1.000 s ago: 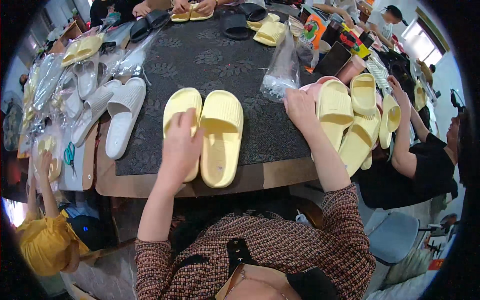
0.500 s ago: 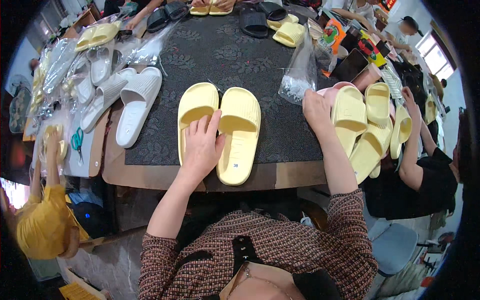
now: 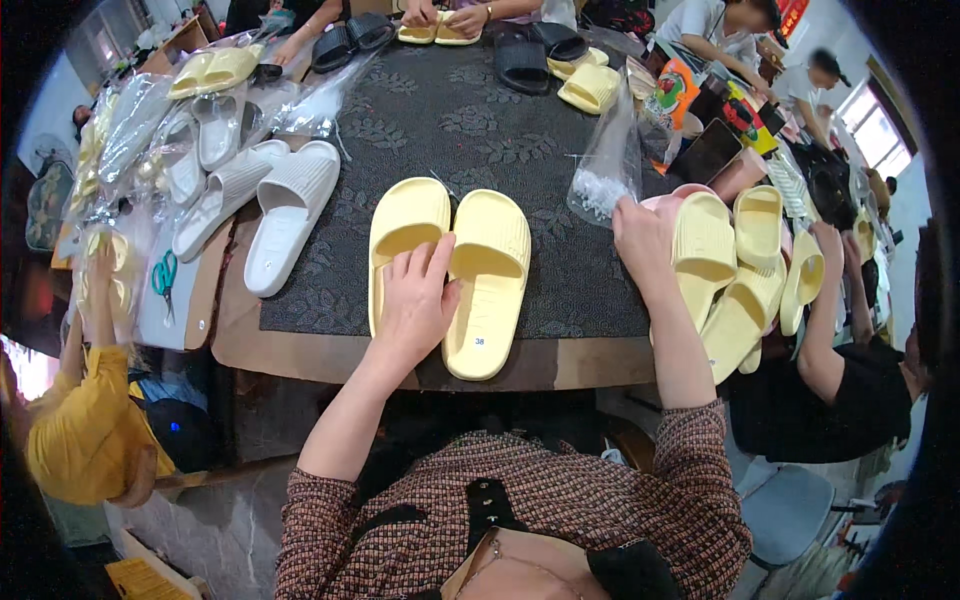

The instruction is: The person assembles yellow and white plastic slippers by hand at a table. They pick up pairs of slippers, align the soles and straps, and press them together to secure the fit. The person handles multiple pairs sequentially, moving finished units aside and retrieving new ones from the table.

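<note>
In front of me a pair of yellow slide sandals point(image 3: 490, 320) lies side by side, toes away from me. A thin dark strand pokes up between their toes. My left hand point(image 3: 415, 300) rests on the pair where they meet, fingers stretched out over the left slide and thumb by the right one; it looks open. My right hand point(image 3: 640, 235) reaches to the near right corner of a clear plastic bag point(image 3: 603, 170) with small white bits in it. Its fingers are drawn together there; what they pinch is hidden.
More yellow slides point(image 3: 735, 300) overlap pink ones at right. Grey slides point(image 3: 290, 215) lie at left, near teal-handled scissors point(image 3: 164, 280). Black slides point(image 3: 523, 65) sit on the far side of the dark patterned mat point(image 3: 420, 120). Other people work around the table.
The whole view has shifted slightly, with things a little farther right and lower. My right hand's fingers stay by the bag's corner and my left hand stays on the slides.
</note>
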Available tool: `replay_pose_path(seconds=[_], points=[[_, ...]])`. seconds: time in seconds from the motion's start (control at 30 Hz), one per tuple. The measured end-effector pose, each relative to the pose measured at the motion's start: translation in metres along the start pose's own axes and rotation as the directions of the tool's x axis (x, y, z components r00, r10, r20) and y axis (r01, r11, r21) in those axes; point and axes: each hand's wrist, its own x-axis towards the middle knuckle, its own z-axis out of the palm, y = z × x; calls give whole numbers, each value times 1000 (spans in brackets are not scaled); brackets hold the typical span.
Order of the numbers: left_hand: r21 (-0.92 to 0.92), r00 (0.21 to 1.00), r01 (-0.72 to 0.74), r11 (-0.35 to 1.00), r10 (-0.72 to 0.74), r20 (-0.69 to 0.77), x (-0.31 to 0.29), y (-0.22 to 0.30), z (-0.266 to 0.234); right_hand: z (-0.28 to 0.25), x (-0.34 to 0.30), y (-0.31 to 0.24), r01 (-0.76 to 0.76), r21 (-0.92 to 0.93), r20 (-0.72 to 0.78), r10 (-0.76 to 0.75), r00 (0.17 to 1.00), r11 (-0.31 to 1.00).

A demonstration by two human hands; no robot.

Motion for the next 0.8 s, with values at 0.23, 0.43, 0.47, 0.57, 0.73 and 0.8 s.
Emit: replay_pose_path(seconds=[0.23,0.43,0.47,0.57,0.73,0.8], points=[[-158,990,7,987,-30,-141,1,4,-7,-93,-3,-55,279,271,-330,-184,926,921],[-458,956,-210,864,84,-280,11,56,-47,-145,-28,-108,585,466,-377,-449,810,664],[-525,957,-240,817,109,-267,13,66,-52,-151,-32,-115,595,502,-380,-458,804,628],[-696,971,-237,678,157,-178,8,79,-59,-162,-38,-125,612,598,-398,-472,787,517],[-852,995,62,520,37,95,-4,77,-66,-167,-39,-112,539,719,-409,-360,839,439],[-883,991,135,450,-39,131,-11,72,-62,-155,-41,-106,455,784,-371,-269,889,423]])
